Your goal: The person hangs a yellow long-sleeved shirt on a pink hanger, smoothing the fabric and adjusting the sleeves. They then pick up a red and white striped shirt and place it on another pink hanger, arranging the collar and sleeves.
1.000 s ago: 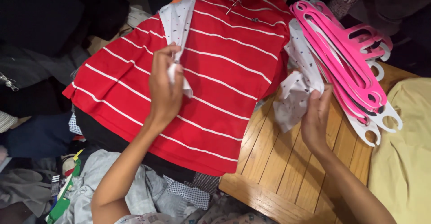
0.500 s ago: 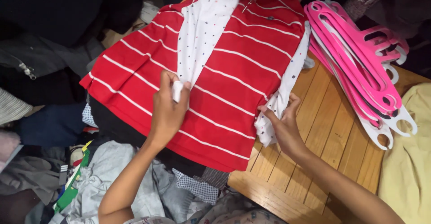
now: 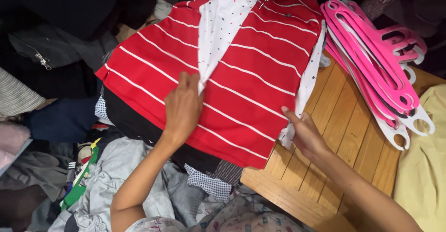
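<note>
A red shirt with thin white stripes [image 3: 251, 78] lies spread over a pile of clothes and the wooden table [image 3: 344, 134]. A white garment with small coloured dots [image 3: 223, 32] lies across it, reaching from the collar down the middle. My left hand [image 3: 183, 109] pinches the lower tip of that white garment on the red shirt. My right hand [image 3: 304, 134] grips another edge of white dotted cloth [image 3: 309, 81] at the shirt's right side, over the table.
A stack of pink and white plastic hangers [image 3: 376, 65] lies at the table's right. A pale yellow cloth [image 3: 425, 167] sits at the far right. Dark and grey clothes [image 3: 60, 74] are heaped on the left, with light printed garments [image 3: 153, 199] below.
The white dotted garment has been drawn across the red shirt toward its middle. My right hand has moved left and down to the shirt's right edge.
</note>
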